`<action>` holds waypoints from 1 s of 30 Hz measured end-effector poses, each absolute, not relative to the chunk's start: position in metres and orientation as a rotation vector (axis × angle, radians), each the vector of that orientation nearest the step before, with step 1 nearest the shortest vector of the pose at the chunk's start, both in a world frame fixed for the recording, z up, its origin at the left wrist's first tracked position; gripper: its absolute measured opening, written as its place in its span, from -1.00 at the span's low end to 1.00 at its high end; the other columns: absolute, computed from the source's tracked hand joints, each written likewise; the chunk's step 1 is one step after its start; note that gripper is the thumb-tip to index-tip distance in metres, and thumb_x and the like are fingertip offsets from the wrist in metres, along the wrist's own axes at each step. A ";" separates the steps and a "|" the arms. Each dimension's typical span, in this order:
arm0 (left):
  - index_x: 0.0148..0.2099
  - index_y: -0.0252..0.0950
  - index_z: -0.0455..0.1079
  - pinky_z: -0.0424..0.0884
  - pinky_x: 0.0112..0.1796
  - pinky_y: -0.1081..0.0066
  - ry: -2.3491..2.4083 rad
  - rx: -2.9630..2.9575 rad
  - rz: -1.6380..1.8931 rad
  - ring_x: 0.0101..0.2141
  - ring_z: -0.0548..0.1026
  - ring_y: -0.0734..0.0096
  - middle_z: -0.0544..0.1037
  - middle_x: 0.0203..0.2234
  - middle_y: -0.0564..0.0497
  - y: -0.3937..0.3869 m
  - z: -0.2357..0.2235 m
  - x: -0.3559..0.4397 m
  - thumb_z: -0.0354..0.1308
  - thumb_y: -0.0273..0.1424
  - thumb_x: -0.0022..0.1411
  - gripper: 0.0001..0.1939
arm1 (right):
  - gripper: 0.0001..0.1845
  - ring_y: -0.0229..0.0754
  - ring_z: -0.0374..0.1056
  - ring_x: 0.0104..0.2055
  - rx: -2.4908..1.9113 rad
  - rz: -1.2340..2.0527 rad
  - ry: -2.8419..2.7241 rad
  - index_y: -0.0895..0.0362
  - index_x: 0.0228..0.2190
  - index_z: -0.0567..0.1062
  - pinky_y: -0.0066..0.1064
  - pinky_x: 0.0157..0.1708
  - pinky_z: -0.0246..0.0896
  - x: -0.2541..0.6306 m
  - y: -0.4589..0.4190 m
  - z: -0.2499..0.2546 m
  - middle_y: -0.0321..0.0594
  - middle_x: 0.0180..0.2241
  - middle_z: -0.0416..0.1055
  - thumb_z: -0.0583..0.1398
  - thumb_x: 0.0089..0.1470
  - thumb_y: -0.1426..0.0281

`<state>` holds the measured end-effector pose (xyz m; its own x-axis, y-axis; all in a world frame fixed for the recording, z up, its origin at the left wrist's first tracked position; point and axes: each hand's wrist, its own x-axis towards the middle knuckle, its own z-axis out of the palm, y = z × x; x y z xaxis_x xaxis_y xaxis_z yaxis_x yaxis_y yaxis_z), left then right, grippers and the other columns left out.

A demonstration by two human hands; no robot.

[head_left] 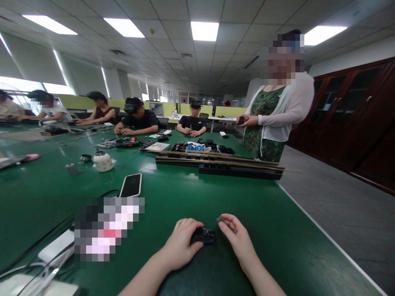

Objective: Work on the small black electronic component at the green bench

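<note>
On the green table, a small black plastic part with an uneven, recessed top lies in front of me. My left hand is closed around its left end, thumb on the near side and fingers on the far side. Just to the right of the part and apart from it, my right hand pinches a tiny greyish piece between thumb and fingertips. The piece is too small for me to make out its kind.
A phone, a white jar and white power strips with cables are to the left. Long black rails with thin rods lie across the table ahead. A person stands at the right; several others sit around the table.
</note>
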<state>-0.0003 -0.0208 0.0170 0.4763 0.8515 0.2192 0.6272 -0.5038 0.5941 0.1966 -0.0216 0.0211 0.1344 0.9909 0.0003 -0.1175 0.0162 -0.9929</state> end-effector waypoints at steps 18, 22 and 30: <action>0.00 -0.18 0.26 0.15 0.00 0.26 1.209 2.297 0.716 -0.08 0.31 0.25 0.40 -0.14 0.01 -0.019 0.014 -0.002 0.17 -0.48 0.07 -0.59 | -0.52 -0.08 0.40 -0.17 -1.145 1.190 -0.790 0.11 -0.31 0.49 -0.25 -0.07 0.18 0.202 -0.020 0.014 -0.21 -0.32 0.52 0.36 -0.30 0.12; 0.00 -0.18 0.27 0.16 0.00 0.25 1.214 2.292 0.726 -0.07 0.30 0.23 0.40 -0.13 0.00 -0.019 0.012 -0.002 0.17 -0.48 0.07 -0.59 | -0.52 -0.08 0.40 -0.19 -1.114 1.199 -0.717 0.10 -0.33 0.51 -0.25 -0.11 0.20 0.202 -0.019 0.015 -0.22 -0.32 0.51 0.37 -0.33 0.12; 0.00 -0.18 0.27 0.16 -0.01 0.23 1.198 2.299 0.741 -0.09 0.32 0.24 0.41 -0.15 0.00 -0.019 0.012 -0.002 0.18 -0.47 0.07 -0.59 | -0.54 -0.18 0.41 -0.28 -1.061 1.247 -0.561 0.09 -0.39 0.52 -0.40 -0.25 0.26 0.203 -0.018 0.023 -0.30 -0.41 0.52 0.41 -0.43 0.16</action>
